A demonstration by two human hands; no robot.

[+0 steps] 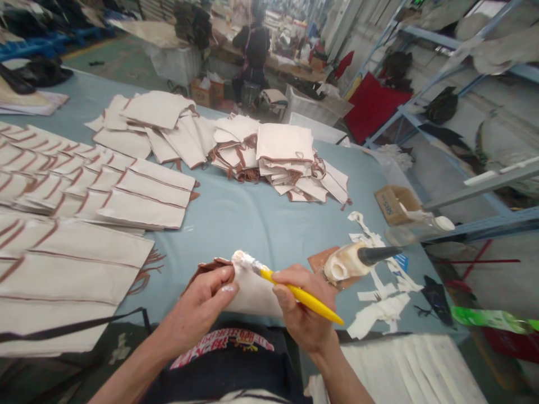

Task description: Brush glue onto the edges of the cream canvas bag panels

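Observation:
My right hand [305, 306] is closed round a yellow brush [309, 300], its whitish, coated bristles at the top edge of a cream fabric piece [256, 294] near the table's front edge. Brown trim [206, 269] runs along the left side of that piece. The fingers of my left hand [210, 297] pinch the trimmed edge, just left of the bristles, and a white smear shows on the thumb. To the right of my right hand, a cream bottle [347, 262] with a dark pointed nozzle lies tilted on a brown scrap.
Cream pieces with brown edging lie in overlapping rows [84, 252] on the left. More fabric piles [284, 143] are at the table's back. On the right are white scraps [381, 314], a cardboard box [396, 205] and a clear jar [416, 230]. A person [252, 47] is in the background.

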